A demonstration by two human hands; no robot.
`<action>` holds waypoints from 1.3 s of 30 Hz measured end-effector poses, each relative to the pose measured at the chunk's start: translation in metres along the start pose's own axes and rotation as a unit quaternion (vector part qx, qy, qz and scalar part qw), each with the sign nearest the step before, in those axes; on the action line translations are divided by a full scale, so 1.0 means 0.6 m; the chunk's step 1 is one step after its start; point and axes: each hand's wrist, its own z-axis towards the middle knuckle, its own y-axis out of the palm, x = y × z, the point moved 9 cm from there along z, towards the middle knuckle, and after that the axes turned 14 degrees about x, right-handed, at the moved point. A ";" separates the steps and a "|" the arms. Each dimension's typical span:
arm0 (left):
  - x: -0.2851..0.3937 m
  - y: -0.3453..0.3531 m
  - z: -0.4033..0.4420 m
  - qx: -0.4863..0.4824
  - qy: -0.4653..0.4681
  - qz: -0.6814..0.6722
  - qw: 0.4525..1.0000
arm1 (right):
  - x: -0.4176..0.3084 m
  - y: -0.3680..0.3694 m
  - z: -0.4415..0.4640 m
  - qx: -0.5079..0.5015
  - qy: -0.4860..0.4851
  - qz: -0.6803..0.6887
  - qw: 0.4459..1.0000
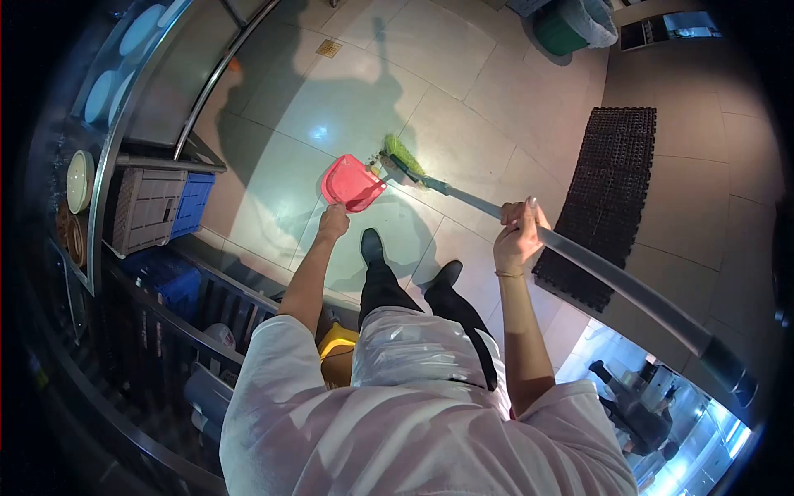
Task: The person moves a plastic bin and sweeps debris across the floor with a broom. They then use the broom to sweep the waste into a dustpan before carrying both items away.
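My left hand [334, 221] is closed around the handle of a red dustpan [347, 175], which is low over or on the tiled floor just ahead of my shoes. A broom [484, 204] slants across the view, its long grey handle running to the lower right. My right hand [519, 233] is wrapped round that handle partway up. The broom's green bristles [403, 150] are at the floor beside the dustpan's right edge. Small bits of debris [374, 163] lie between the bristles and the pan.
A black rubber mat [608, 182] lies on the right. A green lined bin [571, 29] stands at the far right. On the left are a metal rack [169, 157] with plates, a grey crate [149, 211] and a blue crate [194, 204]. A floor drain [328, 49] lies ahead.
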 end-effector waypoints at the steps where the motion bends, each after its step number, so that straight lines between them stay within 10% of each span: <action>1: 0.008 -0.003 0.007 0.002 0.001 -0.002 1.000 | -0.005 0.007 0.001 -0.005 0.006 -0.001 1.000; 10: 0.032 -0.003 0.056 -0.021 -0.019 0.034 0.999 | -0.084 -0.019 0.154 0.103 -0.067 -0.040 0.992; 15: -0.038 0.017 0.053 0.115 -0.071 -0.275 0.952 | -0.119 -0.022 0.125 0.054 -0.117 0.011 0.992; 32: 0.061 0.024 0.090 0.120 -0.043 -0.110 0.986 | -0.010 0.107 -0.010 -0.076 0.087 0.058 0.992; 39: 0.069 -0.007 0.061 0.131 -0.080 -0.083 0.985 | -0.077 0.021 0.128 0.015 0.055 0.044 0.997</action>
